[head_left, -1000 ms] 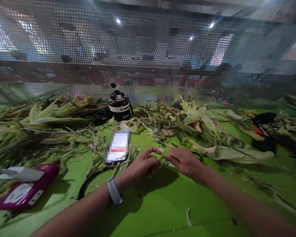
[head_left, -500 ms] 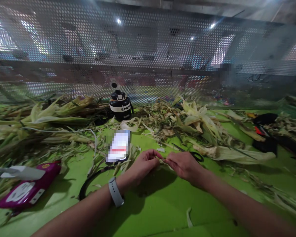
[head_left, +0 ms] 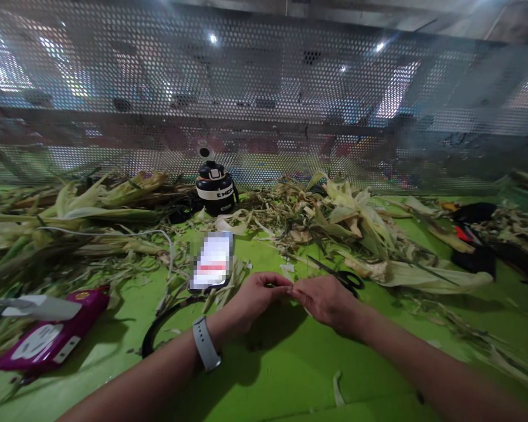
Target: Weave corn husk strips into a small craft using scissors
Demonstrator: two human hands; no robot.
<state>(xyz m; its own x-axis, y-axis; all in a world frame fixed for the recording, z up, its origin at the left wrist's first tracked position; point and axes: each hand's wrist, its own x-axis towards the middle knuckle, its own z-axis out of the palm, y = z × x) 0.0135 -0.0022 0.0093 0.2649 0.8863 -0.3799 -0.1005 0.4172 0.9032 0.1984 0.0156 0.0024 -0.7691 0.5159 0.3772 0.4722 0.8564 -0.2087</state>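
My left hand (head_left: 257, 299) and my right hand (head_left: 325, 300) meet fingertip to fingertip just above the green table (head_left: 290, 375). Both are pinched closed on a thin strip of corn husk, almost hidden between the fingers. A grey watch (head_left: 203, 344) sits on my left wrist. Black-handled scissors (head_left: 341, 274) lie just beyond my right hand. A phone (head_left: 211, 261) with a lit screen lies beyond my left hand.
Heaps of corn husks (head_left: 356, 228) and stalks (head_left: 70, 228) cover the back of the table. A black-and-white bottle (head_left: 215, 189) stands by the perforated metal screen (head_left: 264, 105). A magenta pouch (head_left: 48, 339) lies at the left, a black cable (head_left: 162, 323) near my wrist, and dark tools (head_left: 470, 234) at the right.
My hands have drawn closer together and slightly nearer to me. The left fingers, looser a second ago, now pinch tight against the right fingertips.
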